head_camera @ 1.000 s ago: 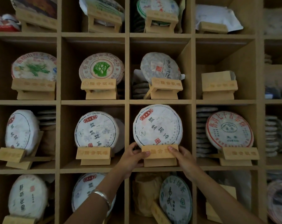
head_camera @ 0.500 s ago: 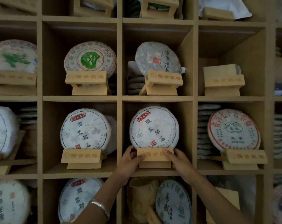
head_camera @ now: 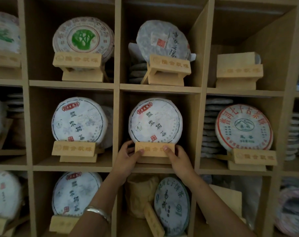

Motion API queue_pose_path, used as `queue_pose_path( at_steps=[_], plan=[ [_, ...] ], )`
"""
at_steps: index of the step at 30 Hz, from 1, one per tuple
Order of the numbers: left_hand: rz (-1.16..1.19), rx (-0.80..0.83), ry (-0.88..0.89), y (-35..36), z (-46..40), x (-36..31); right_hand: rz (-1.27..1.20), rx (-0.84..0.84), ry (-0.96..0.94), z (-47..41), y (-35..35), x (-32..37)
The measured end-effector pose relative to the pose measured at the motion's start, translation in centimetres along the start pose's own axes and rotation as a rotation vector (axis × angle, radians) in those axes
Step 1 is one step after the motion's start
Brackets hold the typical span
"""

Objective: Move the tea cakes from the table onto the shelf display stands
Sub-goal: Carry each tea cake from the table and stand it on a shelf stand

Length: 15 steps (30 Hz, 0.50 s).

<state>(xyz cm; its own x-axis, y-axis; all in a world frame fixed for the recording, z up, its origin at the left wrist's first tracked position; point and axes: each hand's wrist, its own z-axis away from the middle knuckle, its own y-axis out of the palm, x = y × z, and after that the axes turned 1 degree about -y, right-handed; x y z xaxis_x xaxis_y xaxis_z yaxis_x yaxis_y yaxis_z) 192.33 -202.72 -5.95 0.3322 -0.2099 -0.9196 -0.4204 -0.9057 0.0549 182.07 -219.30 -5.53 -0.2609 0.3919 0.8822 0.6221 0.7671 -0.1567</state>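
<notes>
A round white paper-wrapped tea cake (head_camera: 155, 121) with a red label and dark characters stands upright on a small wooden display stand (head_camera: 153, 149) in the middle cubby of the shelf. My left hand (head_camera: 127, 157) grips the stand's left end, thumb on its front face. My right hand (head_camera: 178, 159) grips the right end the same way. A silver bangle (head_camera: 98, 212) sits on my left wrist.
The wooden cubby shelf (head_camera: 117, 86) holds other tea cakes on stands: a matching white one (head_camera: 77, 119) to the left, a red-ringed one (head_camera: 243, 126) to the right. An empty stand (head_camera: 239, 71) sits in the upper right cubby. Stacks of cakes lie behind.
The stand with the tea cake has slid deeper into the cubby under both hands. The view has shifted left and closer to the shelf.
</notes>
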Motion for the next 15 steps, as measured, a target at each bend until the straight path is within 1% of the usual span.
queue_pose_path(
  at_steps=[3,6,9,11,12,15],
  plan=[
    [-0.040,-0.021,-0.001,0.2,0.1,0.1,0.023,-0.005,-0.003,0.2,-0.2,-0.1],
    [-0.075,-0.079,-0.007,0.5,0.6,0.3,0.001,-0.037,0.005,1.1,-0.3,0.0],
    [-0.203,-0.163,-0.007,0.4,1.6,0.3,0.020,-0.104,0.027,2.7,-0.6,0.1],
    [-0.317,-0.176,0.068,0.1,2.9,0.7,-0.012,-0.182,0.037,4.2,-1.1,-0.4],
    [-0.386,-0.153,0.130,-0.1,3.6,1.0,-0.035,-0.223,0.046,4.9,-1.5,-0.7],
    [-0.585,-0.006,0.341,-0.7,5.6,1.7,0.028,-0.325,0.105,7.5,-3.1,-1.6]
  ],
)
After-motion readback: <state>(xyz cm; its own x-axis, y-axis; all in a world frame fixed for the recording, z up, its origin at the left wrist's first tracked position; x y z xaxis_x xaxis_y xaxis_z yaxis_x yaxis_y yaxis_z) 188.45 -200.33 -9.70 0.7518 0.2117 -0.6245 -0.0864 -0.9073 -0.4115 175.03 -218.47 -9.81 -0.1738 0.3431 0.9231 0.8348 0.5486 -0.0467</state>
